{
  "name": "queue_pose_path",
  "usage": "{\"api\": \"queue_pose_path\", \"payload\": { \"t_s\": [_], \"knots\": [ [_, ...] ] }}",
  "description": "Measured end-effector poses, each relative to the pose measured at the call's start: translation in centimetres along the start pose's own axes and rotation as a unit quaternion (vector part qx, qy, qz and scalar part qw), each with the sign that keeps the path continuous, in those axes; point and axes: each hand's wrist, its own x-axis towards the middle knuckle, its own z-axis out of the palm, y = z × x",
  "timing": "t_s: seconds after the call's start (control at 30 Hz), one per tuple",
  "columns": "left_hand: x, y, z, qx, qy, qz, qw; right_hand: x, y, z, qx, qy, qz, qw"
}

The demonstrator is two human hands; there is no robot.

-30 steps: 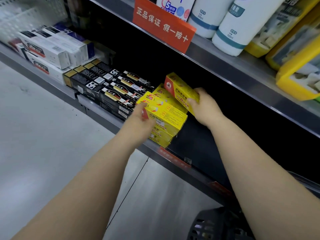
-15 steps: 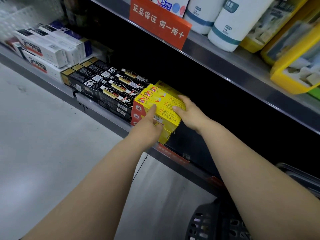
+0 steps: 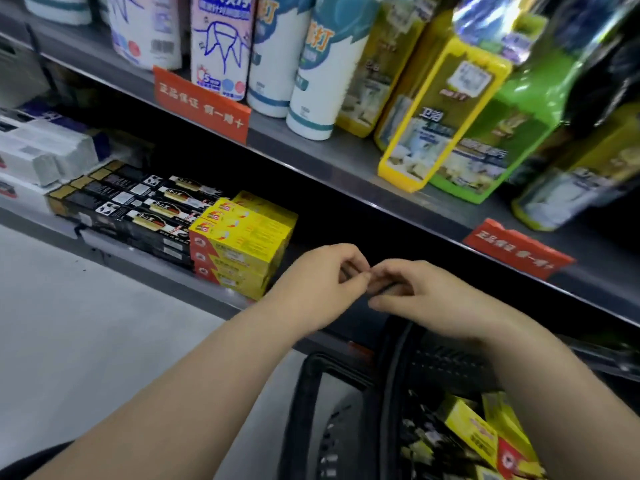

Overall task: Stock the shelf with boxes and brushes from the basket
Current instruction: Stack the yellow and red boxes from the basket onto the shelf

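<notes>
Yellow-and-red boxes (image 3: 242, 237), black-and-gold boxes (image 3: 145, 209), black perforated basket (image 3: 306, 393), orange-red shelf tags (image 3: 201, 105)

Shelf (image 3: 346, 157) edge read as grey metal with a dull satin finish. Yellow boxes (image 3: 242, 237) were printed card, lightly glossy. Black boxes (image 3: 145, 209) were card too. Basket (image 3: 311, 410) was matt black perforated plastic. Green pouches (image 3: 512, 133), blurred, were probably shiny film. Floor (image 3: 86, 341) looked smooth.
</notes>
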Motion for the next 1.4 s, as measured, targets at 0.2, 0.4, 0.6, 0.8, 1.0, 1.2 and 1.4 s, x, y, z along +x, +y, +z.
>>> {"api": "queue_pose_path", "payload": {
  "t_s": [0.2, 0.4, 0.6, 0.8, 1.0, 1.2, 1.4],
  "knots": [
    [-2.5, 5.1, 6.3, 0.075, -0.129, 0.081, 0.985, -9.9, 6.8, -0.5, 0.118, 0.031, 0.042, 0.992],
    [-5.5, 6.9, 12.1, 0.178, -0.279, 0.130, 0.934, -16.2, 18.1, 1.2, 0.028, 0.053, 0.170, 0.984],
    [-7.0, 6.0, 14.5, 0.233, -0.364, 0.100, 0.896, -16.1, 26.7, 5.5, -0.065, 0.071, 0.331, 0.939],
    [-6.8, 5.0, 14.5, 0.238, -0.372, 0.073, 0.894, -12.9, 27.7, 7.5, -0.063, 0.332, 0.385, 0.859],
    [-6.6, 4.9, 14.4, 0.212, -0.370, 0.050, 0.903, -13.4, 27.5, 3.9, -0.127, 0.228, 0.369, 0.892],
    [-5.7, 5.4, 15.0, 0.092, -0.348, -0.080, 0.930, -14.6, 20.0, 2.5, 0.166, 0.224, 0.265, 0.923],
    [-5.3, 5.7, 15.3, -0.118, -0.279, -0.253, 0.919, -12.7, 14.1, 4.3, 0.350, 0.172, 0.148, 0.909]
  ]
}}
